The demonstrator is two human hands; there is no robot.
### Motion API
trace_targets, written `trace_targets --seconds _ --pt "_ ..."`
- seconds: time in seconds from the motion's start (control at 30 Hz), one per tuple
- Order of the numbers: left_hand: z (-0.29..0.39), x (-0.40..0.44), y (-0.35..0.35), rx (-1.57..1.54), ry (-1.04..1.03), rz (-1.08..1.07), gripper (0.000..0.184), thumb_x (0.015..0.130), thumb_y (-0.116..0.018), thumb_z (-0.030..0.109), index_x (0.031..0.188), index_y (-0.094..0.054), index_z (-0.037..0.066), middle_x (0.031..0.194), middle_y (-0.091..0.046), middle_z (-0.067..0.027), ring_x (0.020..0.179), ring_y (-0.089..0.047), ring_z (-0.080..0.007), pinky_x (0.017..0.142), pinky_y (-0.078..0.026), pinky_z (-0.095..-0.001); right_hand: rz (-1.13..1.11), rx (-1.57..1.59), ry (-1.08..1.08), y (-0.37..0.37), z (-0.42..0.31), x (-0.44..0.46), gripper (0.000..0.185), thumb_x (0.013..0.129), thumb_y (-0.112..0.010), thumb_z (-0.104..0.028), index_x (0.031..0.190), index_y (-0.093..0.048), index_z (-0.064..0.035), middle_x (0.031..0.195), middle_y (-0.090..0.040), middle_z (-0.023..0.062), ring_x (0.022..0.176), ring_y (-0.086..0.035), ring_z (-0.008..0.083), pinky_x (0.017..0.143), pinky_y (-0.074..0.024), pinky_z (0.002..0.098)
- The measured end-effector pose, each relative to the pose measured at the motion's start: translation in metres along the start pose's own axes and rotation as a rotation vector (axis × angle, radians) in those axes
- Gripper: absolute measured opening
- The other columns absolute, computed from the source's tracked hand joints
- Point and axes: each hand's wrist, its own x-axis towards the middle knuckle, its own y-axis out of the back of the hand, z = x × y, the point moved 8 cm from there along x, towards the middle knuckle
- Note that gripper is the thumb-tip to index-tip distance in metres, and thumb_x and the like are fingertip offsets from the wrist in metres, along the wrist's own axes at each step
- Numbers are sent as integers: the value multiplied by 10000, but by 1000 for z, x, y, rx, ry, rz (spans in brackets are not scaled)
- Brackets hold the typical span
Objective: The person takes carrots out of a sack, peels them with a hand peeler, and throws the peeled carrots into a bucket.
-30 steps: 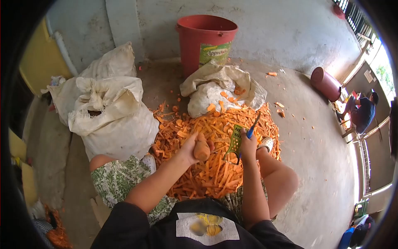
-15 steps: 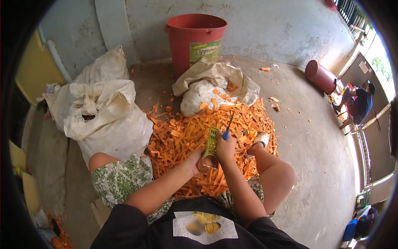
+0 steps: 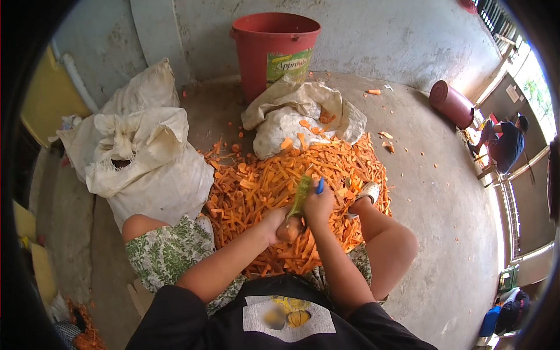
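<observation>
My left hand (image 3: pixel 274 225) is closed around a thick, brownish-orange carrot (image 3: pixel 290 229), its end pointing toward me. My right hand (image 3: pixel 319 205) grips a green plastic peeler (image 3: pixel 301 195), blurred by motion, whose lower end lies against the carrot. A blue knife handle (image 3: pixel 319 186) also sticks up out of my right fist; its blade is hardly visible now. Both hands are over a heap of orange carrot strips and slices (image 3: pixel 245 198) between my legs.
White woven sacks (image 3: pixel 157 175) stand at left; another crumpled sack (image 3: pixel 280 131) lies behind the heap. Beyond it is a red bin (image 3: pixel 251 64). A dark red drum (image 3: pixel 450 105) lies on its side near a seated person (image 3: pixel 506 146). Scraps dot the concrete floor.
The peeler has turned edge-on and blurred, its lower end now against the carrot. The knife has tilted with my right hand, so its blade shows less. Both hands keep their hold.
</observation>
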Motion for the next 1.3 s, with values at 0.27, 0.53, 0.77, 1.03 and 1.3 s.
trace_targets --seconds 0.27,0.53,0.77,1.03,1.3 --pt "5 -14 -11 210 29 -1 376 926 -313 320 1069 -486 18 835 -566 -99 625 -567 -169 545 -505 -311 449 275 -179 66 98 80 249 872 -433 -208 778 -521 4 638 -556 98 566 -531 213 532 -404 352" --pt "23 -9 4 -14 -54 51 312 918 -330 289 983 -499 35 820 -581 -85 657 -590 -170 550 -511 -326 -43 239 -25 -21 -9 -8 280 870 -471 -220 678 -487 -16 513 -421 19 462 -372 126 454 -320 299" --pt "11 1 32 303 48 152 294 918 -339 265 958 -508 28 788 -575 -72 641 -590 -153 560 -504 -297 190 -109 107 -4 6 12 275 872 -463 -238 743 -497 1 566 -488 123 487 -456 236 484 -357 353" --pt "7 -11 5 310 45 -68 428 913 -336 382 1110 -464 25 805 -559 -75 671 -569 -148 576 -500 -301 430 144 -62 54 67 73 256 868 -462 -222 763 -525 3 574 -518 88 475 -464 213 467 -357 351" --pt "20 -6 10 -61 -34 26 348 920 -317 337 1001 -486 43 804 -557 -88 638 -561 -165 542 -499 -308 -9 98 62 -18 -15 -14 269 879 -453 -215 725 -479 4 533 -470 122 455 -421 231 469 -356 352"
